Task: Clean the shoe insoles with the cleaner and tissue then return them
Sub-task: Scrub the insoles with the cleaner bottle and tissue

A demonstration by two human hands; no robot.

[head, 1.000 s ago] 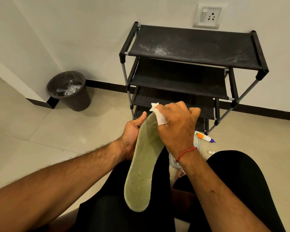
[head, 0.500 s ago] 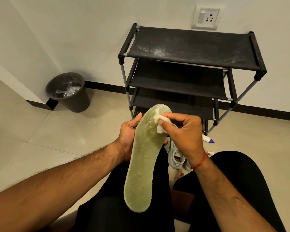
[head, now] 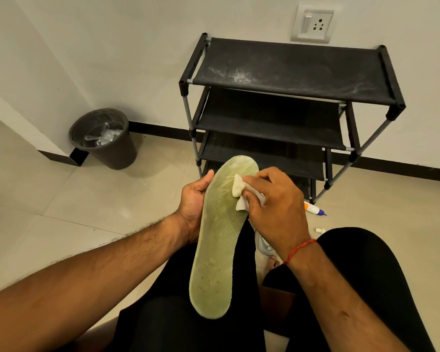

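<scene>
pale green foam fills the middle of my view: a shoe insole (head: 220,240), long and worn, held lengthwise over my lap with its heel end nearest me and its toe end pointing away toward the wall. black fabric covers my thighs (head: 193,326) below it. my left hand (head: 193,201) grips the insole's left edge near the toe half, thumb lying along the rim and fingers wrapped behind, out of sight. my right hand (head: 277,207) is closed around a crumpled white tissue (head: 240,195), pinching it between thumb and fingers and pressing it against the upper face of the insole, just below the toe. a thin red thread (head: 299,250) circles my right wrist.

under my right wrist, a white shoe (head: 263,246) peeks out on the floor between my knees, mostly hidden. a little farther, to the right, a cleaner bottle (head: 314,208) with an orange and white body and blue tip lies on its side on the beige tiled floor (head: 87,199), and a small white cap (head: 319,230) sits near it.

beyond my hands stands a black shoe rack (head: 290,72) with grey metal posts and several fabric shelves, the top one dusted with pale smudges. to the left, in the corner, a dark round waste bin (head: 107,141) holds crumpled clear plastic. on the white wall above the rack is a switch and socket plate (head: 313,24).
</scene>
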